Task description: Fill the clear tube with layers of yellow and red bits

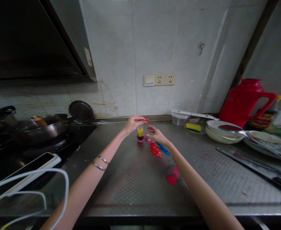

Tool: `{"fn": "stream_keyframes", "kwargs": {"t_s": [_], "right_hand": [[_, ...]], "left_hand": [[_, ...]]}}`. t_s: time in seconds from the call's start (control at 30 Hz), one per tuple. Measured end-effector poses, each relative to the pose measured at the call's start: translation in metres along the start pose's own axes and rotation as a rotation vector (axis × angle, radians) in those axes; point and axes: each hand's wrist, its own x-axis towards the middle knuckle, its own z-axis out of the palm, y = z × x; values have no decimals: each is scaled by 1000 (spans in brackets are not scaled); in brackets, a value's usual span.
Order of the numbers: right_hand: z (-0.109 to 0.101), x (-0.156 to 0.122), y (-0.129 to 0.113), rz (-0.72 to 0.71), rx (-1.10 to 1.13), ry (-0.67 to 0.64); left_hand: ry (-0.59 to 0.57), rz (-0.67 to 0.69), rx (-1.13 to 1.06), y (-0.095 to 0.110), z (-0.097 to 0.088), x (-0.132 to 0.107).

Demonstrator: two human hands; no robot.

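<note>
My left hand (133, 123) is raised over the steel counter (135, 179), its fingers pinched on a small red piece (146, 120). Just below it stands a tiny container (140, 134) with yellow contents and a pink base. My right hand (156, 134) hovers beside that container, fingers loosely spread and holding nothing I can see. Under the right wrist lie a heap of small red pieces (155, 150) and a heap of blue ones (163, 149). A red heart-like shape (172, 177) lies nearer to me, beside my right forearm.
A dark wok (44, 126) sits on the stove at left, a round lid (81, 111) behind it. A phone (32, 166) with a white cable lies at near left. At right are stacked plates (223, 132), a yellow sponge (193, 126), a red thermos jug (244, 99) and a knife (253, 164).
</note>
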Motion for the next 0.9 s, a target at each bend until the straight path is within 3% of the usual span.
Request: {"fn": "stream_keyframes", "kwargs": {"t_s": [0.17,0.4,0.9], "right_hand": [[25,18,15,28,44,-8],[48,23,34,-81,19,24],[50,9,24,-136,-90,85]], "left_hand": [[95,-106,-55,-13,-15,11],[113,-269,-176,-35,-12,7],[119,-341,-172,-43,-7,-1]]}}
